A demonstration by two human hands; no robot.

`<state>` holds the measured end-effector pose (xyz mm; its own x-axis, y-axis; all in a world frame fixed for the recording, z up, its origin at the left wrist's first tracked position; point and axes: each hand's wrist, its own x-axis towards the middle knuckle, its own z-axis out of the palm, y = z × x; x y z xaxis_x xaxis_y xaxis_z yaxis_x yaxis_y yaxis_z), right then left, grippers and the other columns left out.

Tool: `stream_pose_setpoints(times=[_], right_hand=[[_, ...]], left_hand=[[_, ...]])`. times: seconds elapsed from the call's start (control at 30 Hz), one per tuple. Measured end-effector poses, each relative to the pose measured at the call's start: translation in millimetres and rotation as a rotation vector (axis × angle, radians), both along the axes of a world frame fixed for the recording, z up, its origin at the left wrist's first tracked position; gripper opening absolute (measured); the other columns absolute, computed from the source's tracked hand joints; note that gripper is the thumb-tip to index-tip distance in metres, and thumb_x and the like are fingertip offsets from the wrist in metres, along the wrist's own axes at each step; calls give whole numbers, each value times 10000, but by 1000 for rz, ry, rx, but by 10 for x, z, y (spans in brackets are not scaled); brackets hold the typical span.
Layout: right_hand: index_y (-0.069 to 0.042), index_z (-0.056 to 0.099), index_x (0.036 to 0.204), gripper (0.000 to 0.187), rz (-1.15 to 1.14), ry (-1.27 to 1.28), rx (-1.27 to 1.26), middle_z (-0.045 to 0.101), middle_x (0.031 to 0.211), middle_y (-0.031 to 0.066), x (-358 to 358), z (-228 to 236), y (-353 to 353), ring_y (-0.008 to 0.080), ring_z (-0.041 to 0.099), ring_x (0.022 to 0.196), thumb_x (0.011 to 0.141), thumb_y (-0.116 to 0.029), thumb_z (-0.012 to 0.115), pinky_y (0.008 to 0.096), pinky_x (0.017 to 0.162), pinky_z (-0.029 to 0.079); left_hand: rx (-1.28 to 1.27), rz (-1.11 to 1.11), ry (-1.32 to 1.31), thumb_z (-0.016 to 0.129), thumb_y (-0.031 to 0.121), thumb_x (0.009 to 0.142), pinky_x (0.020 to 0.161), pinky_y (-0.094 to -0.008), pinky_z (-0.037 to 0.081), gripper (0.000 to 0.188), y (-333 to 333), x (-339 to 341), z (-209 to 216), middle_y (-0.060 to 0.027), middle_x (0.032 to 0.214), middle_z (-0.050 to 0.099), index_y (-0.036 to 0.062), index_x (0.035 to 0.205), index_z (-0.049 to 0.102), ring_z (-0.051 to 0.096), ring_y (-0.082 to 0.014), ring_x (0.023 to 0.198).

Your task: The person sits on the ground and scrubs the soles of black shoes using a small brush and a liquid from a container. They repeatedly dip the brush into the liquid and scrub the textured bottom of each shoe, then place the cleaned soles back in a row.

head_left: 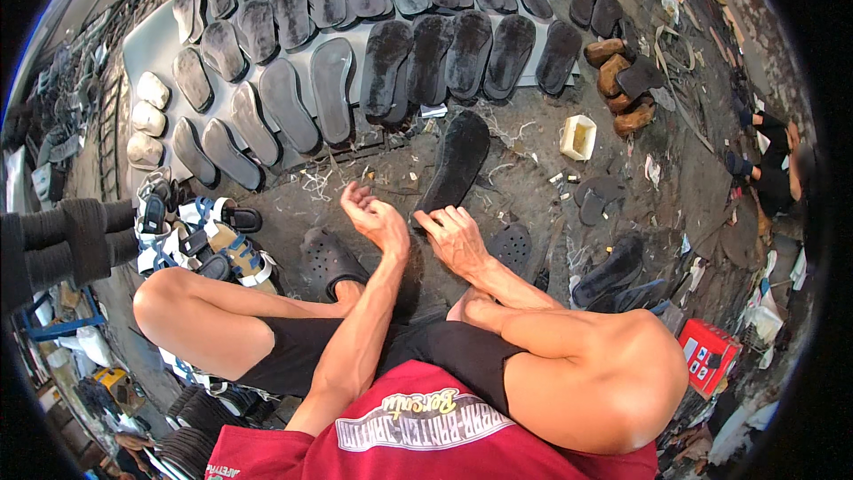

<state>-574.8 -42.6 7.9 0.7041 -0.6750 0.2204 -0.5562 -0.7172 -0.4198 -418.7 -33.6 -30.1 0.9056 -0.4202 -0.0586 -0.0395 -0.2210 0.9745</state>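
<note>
My right hand (455, 238) pinches the near end of a black, fuzzy-topped insole (460, 156), which points away from me, tilted a little to the right. Just left of it, my left hand (380, 224) is raised with its palm partly turned up and its fingers loosely bent; I see nothing in them. Beyond both hands, several rows of dark insoles (332, 89) lie on a pale board (142, 52). Those at the near left look smoother and greyer than the fuzzy ones at the middle and right.
Brown foot-shaped blocks (613, 76) lie at the right end of the rows, near a cream tub (578, 138). White blocks (147, 120) line the board's left edge. Strappy sandals (222, 236) are piled at my left. A red box (708, 357) stands at my right. Scraps litter the floor.
</note>
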Motion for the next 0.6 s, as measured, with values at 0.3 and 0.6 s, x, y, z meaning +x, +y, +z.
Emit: stream_pose_setpoints(times=[0.3,0.6], right_hand=[[45,683,1350,368,-693,-635,566,772,1169,85,-848,902,-979,142,675,1046,1111,-236,686,325,946,549],[151,421,1613,754,-823,-1020,752,676,1392,120,-1024,567,-997,159,631,1251,1068,-244,759,292,1121,467]], left_hand=[[351,-739,-406,948,162,742,1119,-537,430,1011,232,-558,162,-216,1415,562,21,1602,435,514,-434,1308],[501,-816,-65,921,255,760,1069,-523,498,756,8,-316,385,-226,1239,646,-93,1375,651,603,-393,1225]])
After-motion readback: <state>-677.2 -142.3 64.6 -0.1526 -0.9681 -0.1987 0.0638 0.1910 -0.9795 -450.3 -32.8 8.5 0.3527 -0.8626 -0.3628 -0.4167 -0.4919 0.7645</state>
